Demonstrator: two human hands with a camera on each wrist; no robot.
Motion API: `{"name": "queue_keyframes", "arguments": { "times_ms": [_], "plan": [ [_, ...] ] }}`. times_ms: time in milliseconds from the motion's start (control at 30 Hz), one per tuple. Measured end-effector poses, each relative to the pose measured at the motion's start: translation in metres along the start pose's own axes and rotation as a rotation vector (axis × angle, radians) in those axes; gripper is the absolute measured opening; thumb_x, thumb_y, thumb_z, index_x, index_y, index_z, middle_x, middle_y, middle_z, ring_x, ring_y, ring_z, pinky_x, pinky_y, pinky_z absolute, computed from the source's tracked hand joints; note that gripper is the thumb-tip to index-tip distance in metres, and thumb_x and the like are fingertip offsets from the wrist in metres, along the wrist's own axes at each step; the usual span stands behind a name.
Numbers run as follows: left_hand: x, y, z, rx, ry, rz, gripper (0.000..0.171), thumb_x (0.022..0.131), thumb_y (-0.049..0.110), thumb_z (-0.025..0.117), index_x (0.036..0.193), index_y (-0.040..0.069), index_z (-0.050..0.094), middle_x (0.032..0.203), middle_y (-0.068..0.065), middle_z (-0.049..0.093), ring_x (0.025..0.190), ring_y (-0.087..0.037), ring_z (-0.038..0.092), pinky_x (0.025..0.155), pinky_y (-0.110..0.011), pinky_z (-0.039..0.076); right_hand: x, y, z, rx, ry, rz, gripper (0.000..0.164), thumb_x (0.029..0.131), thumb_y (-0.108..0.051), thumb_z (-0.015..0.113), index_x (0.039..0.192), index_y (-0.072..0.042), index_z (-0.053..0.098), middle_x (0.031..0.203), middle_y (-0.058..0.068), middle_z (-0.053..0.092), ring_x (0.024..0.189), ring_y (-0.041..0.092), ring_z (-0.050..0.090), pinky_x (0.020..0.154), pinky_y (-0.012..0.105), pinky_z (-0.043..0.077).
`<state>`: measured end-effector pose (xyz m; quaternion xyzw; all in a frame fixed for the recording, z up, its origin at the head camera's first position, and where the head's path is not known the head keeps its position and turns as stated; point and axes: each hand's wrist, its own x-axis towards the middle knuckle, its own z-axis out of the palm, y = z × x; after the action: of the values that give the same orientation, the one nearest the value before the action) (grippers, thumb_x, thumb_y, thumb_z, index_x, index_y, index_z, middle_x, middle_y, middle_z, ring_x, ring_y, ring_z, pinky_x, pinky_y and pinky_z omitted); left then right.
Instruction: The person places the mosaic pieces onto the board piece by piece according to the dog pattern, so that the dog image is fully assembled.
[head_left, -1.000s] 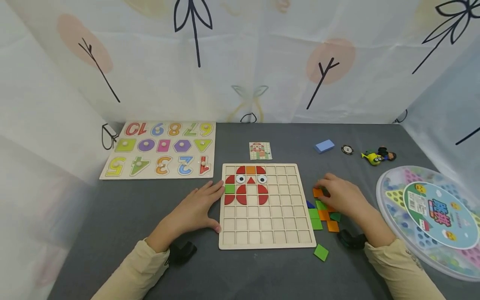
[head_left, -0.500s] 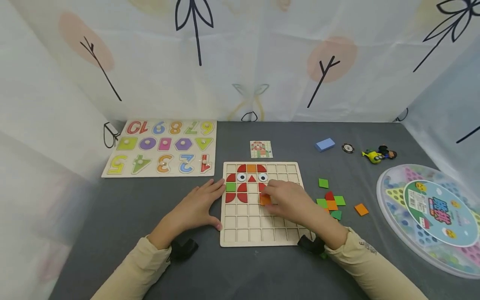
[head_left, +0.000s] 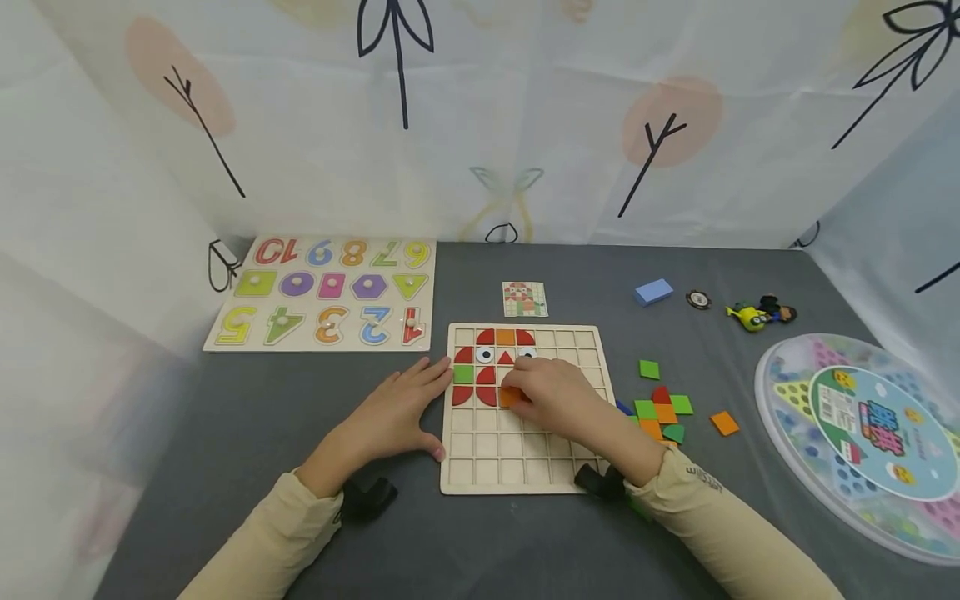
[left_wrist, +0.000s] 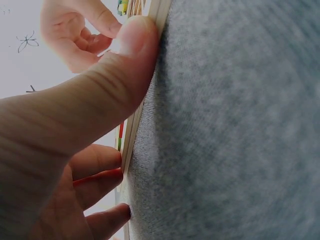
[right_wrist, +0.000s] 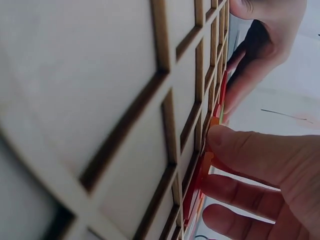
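My left hand [head_left: 393,412] rests against the left edge of the wooden grid board [head_left: 487,473], its fingers and thumb spread apart. In the left wrist view the thumb [left_wrist: 115,80] and fingertips touch the board's side. Over the board, my right hand [head_left: 558,396] pinches an orange square tile [head_left: 507,397] at a cell beside the red pieces. Red quarter-round tiles [head_left: 486,396], a green square [head_left: 463,374] and a round eye piece [head_left: 485,355] sit in the upper left cells. The right hand hides some cells and pieces behind it.
Loose green, orange and red tiles [head_left: 666,412] lie right of the board, with one orange tile [head_left: 724,423] apart. A picture card [head_left: 525,299] lies behind it. A number puzzle [head_left: 322,296], blue block [head_left: 653,292], small figures [head_left: 759,314] and round game box [head_left: 787,500] surround the area.
My right hand has moved left from the loose tiles onto the board with an orange square tile, then slightly further left. Several loose tiles have shifted. The left hand stays at the edge.
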<state>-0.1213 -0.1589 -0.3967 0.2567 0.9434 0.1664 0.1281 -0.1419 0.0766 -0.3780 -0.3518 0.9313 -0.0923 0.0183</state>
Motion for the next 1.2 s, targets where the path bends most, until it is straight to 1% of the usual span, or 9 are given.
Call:
{"name": "queue_keyframes", "arguments": {
  "times_ms": [200, 367, 467, 600, 700, 800, 900, 1000, 1200],
  "plan": [
    [-0.002, -0.002, 0.002, -0.003, -0.001, -0.009, 0.105, 0.054, 0.051, 0.077, 0.139, 0.010, 0.031, 0.147, -0.004, 0.021, 0.135, -0.030, 0.014, 0.099, -0.058, 0.021, 0.004, 0.002, 0.006, -0.011, -0.003, -0.013, 0.018, 0.075, -0.023, 0.071, 0.091, -0.018, 0.067, 0.082, -0.006, 0.058, 0.067, 0.007, 0.048, 0.059, 0.024, 0.042],
    [-0.003, -0.002, 0.005, -0.017, 0.007, -0.001, 0.104, 0.055, 0.049, 0.078, 0.139, 0.009, 0.031, 0.147, -0.004, 0.022, 0.135, -0.030, 0.015, 0.099, -0.058, 0.021, -0.004, 0.009, -0.004, 0.015, -0.017, 0.045, 0.024, 0.076, -0.025, 0.070, 0.099, -0.018, 0.066, 0.090, -0.004, 0.060, 0.071, 0.009, 0.053, 0.061, 0.025, 0.044],
    [-0.003, -0.001, 0.005, -0.022, 0.014, 0.008, 0.103, 0.055, 0.048, 0.078, 0.139, 0.009, 0.031, 0.147, -0.005, 0.022, 0.134, -0.031, 0.015, 0.099, -0.059, 0.021, -0.019, 0.030, -0.016, 0.040, 0.034, 0.116, 0.029, 0.076, -0.024, 0.070, 0.103, -0.015, 0.065, 0.096, -0.001, 0.060, 0.077, 0.013, 0.057, 0.061, 0.028, 0.046],
    [-0.002, 0.000, 0.004, -0.017, 0.017, 0.007, 0.103, 0.055, 0.048, 0.078, 0.139, 0.009, 0.031, 0.147, -0.005, 0.022, 0.134, -0.031, 0.015, 0.099, -0.058, 0.021, -0.048, 0.072, -0.029, 0.035, 0.066, 0.263, 0.036, 0.075, -0.020, 0.071, 0.108, -0.010, 0.062, 0.102, 0.006, 0.059, 0.084, 0.021, 0.059, 0.060, 0.034, 0.048],
    [-0.002, 0.001, 0.003, -0.013, 0.018, 0.009, 0.103, 0.055, 0.049, 0.078, 0.139, 0.009, 0.031, 0.147, -0.005, 0.022, 0.134, -0.031, 0.015, 0.099, -0.058, 0.021, -0.068, 0.101, -0.035, 0.008, -0.004, 0.381, 0.039, 0.075, -0.017, 0.071, 0.111, -0.007, 0.061, 0.105, 0.010, 0.056, 0.086, 0.025, 0.058, 0.064, 0.039, 0.048],
    [-0.002, 0.000, 0.003, -0.013, 0.017, 0.007, 0.103, 0.056, 0.048, 0.078, 0.139, 0.009, 0.031, 0.147, -0.005, 0.022, 0.134, -0.031, 0.015, 0.099, -0.058, 0.020, -0.079, 0.120, -0.035, -0.003, -0.090, 0.436, 0.038, 0.076, -0.016, 0.070, 0.110, -0.004, 0.061, 0.105, 0.013, 0.055, 0.087, 0.027, 0.056, 0.070, 0.045, 0.046],
    [-0.003, -0.001, 0.002, -0.015, 0.017, 0.002, 0.103, 0.056, 0.048, 0.078, 0.139, 0.010, 0.030, 0.147, -0.004, 0.021, 0.135, -0.030, 0.014, 0.100, -0.058, 0.020, -0.083, 0.129, -0.033, 0.016, -0.121, 0.447, 0.032, 0.077, -0.015, 0.068, 0.106, -0.004, 0.062, 0.102, 0.013, 0.055, 0.086, 0.028, 0.055, 0.073, 0.047, 0.045],
    [-0.003, -0.001, 0.002, -0.018, 0.025, 0.009, 0.102, 0.057, 0.047, 0.078, 0.139, 0.010, 0.030, 0.147, -0.004, 0.021, 0.135, -0.030, 0.015, 0.100, -0.058, 0.020, -0.083, 0.131, -0.031, 0.021, -0.107, 0.439, 0.027, 0.077, -0.015, 0.068, 0.102, -0.005, 0.064, 0.099, 0.011, 0.057, 0.086, 0.026, 0.055, 0.073, 0.046, 0.045],
    [-0.001, 0.000, 0.001, -0.014, 0.026, 0.021, 0.102, 0.057, 0.047, 0.078, 0.139, 0.009, 0.031, 0.147, -0.005, 0.022, 0.134, -0.031, 0.015, 0.099, -0.059, 0.020, -0.078, 0.106, -0.032, 0.008, -0.013, 0.320, 0.026, 0.075, -0.017, 0.070, 0.098, -0.007, 0.065, 0.094, 0.006, 0.060, 0.078, 0.020, 0.057, 0.064, 0.037, 0.048]
  ]
}}
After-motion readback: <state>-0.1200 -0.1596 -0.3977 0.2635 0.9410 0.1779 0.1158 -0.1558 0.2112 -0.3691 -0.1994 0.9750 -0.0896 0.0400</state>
